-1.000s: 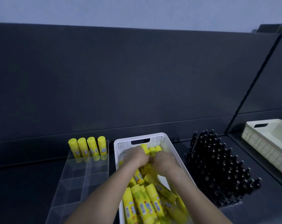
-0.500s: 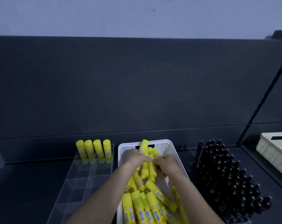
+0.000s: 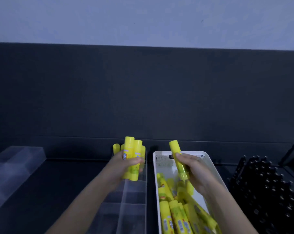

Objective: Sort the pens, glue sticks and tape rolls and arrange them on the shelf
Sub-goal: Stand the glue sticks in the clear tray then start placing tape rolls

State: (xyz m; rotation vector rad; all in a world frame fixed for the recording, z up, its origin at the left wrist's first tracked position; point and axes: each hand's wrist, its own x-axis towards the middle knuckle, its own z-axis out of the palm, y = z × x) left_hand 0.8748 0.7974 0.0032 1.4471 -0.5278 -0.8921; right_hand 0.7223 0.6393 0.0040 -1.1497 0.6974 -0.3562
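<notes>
In the head view the sorting looks partly done: a few standing glue sticks (image 3: pixel 116 148) fill the clear organizer's (image 3: pixel 136 198) far row near the back edge of the shelf (image 3: pixel 67 179). Black pens (image 3: pixel 264 191) stand massed at its right, yet the white basket (image 3: pixel 155 166) holds many loose sticks (image 3: pixel 178 217), and no tape rolls show. Earlier both hands dug together in the basket; now the left hand (image 3: pixel 126 163) clasps a bundle (image 3: pixel 133 149) over the organizer, and the right hand (image 3: pixel 193 169) curls its fingers round one stick (image 3: pixel 177 157) above the basket.
</notes>
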